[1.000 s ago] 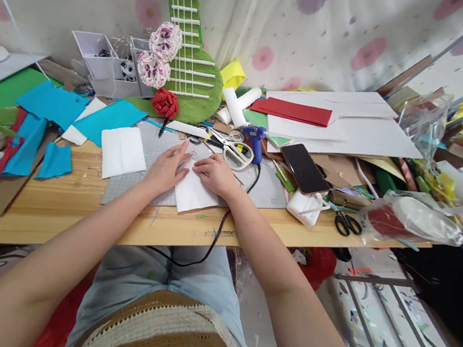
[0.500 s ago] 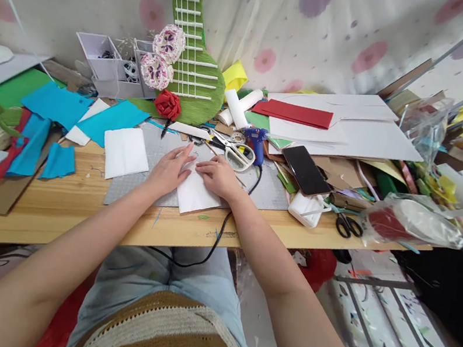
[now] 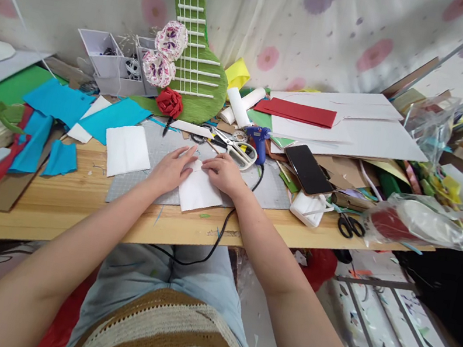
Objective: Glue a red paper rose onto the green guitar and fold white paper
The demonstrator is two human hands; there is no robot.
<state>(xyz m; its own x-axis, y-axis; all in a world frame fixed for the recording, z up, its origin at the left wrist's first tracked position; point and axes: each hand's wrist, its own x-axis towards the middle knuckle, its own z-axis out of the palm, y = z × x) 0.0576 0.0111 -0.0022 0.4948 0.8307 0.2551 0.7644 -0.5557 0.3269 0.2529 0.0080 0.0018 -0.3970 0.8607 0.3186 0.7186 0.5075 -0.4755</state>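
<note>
A white sheet of paper (image 3: pixel 198 191) lies on a grey cutting mat (image 3: pixel 155 152) at the middle of the wooden table. My left hand (image 3: pixel 174 167) lies flat on the paper's left edge, fingers stretched out and pressing down. My right hand (image 3: pixel 226 172) rests on the paper's upper right part, fingers bent and pressing the sheet. Neither hand lifts anything. White-handled scissors (image 3: pixel 238 150) and a blue glue gun (image 3: pixel 259 139) lie just beyond my right hand.
A second folded white sheet (image 3: pixel 127 150) lies left on the mat. Blue paper scraps (image 3: pixel 64 110), a green paper guitar (image 3: pixel 194 78) with paper flowers, a black phone (image 3: pixel 307 169), small black scissors (image 3: pixel 347 225) and white boards (image 3: pixel 355 126) crowd the table. The glue gun's cord (image 3: pixel 216 236) hangs over the front edge.
Both hands stay on the white paper. My right fingers have slid slightly up along its top edge; the view has shifted a little.
</note>
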